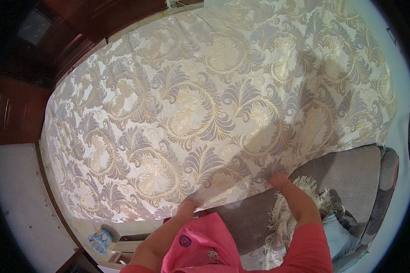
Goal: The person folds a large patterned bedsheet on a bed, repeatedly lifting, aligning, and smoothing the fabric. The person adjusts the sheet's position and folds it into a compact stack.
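A large cream fabric cover [198,109] with a gold and grey leaf pattern spreads before me. Its near edge is gripped by my left hand [187,207] at the lower middle. Farther right, my right hand [277,178] grips the same edge, above a grey upholstered seat [348,170]. The fingertips of both hands are hidden in or behind the cloth. A fringed cloth [281,239] lies on the seat under my right forearm. Shadows fall across the cover near my right hand.
A light blue pillow [338,235] lies at the lower right. At the lower left are a blue and white ruffled object [100,240] and a pale shelf unit [126,246]. Dark red wooden furniture [20,112] stands at the left, beside a white panel [27,191].
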`<action>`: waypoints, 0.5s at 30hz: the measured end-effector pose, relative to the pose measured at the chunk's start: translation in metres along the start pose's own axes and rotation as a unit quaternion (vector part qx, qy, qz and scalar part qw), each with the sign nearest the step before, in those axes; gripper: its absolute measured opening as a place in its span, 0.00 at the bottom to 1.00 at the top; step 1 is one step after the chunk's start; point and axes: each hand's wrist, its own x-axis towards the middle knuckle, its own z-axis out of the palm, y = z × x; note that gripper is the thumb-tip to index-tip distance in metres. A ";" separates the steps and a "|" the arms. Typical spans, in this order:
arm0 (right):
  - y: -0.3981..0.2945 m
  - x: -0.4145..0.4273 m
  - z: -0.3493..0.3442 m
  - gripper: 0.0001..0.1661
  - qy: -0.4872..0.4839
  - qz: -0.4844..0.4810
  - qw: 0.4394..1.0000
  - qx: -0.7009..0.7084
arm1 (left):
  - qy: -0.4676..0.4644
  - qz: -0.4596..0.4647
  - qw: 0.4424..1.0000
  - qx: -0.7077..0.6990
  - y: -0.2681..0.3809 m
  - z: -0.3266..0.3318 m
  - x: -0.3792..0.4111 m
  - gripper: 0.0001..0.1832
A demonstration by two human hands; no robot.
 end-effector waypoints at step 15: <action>0.104 -0.041 0.017 0.24 0.212 0.220 0.952 -0.019 | 0.138 -0.151 0.979 0.023 0.003 -0.017 -0.014 0.21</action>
